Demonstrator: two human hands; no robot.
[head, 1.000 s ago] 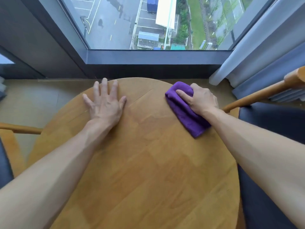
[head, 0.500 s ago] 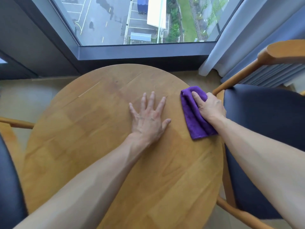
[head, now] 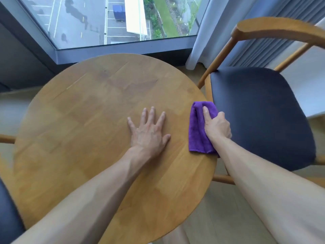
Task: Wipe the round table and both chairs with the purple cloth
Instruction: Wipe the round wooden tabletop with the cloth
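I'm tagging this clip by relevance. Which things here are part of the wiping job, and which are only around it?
Part of the job:
purple cloth, gripped by the right hand
round table, left hand flat on it
right chair
left chair

Only around:
window
curtain

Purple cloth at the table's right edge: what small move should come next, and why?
Probably sweep the purple cloth back leftward across the round table. The right hand holds it folded at the rim beside the right chair, so the stroke has no table left on that side; the left hand lies flat, bracing.
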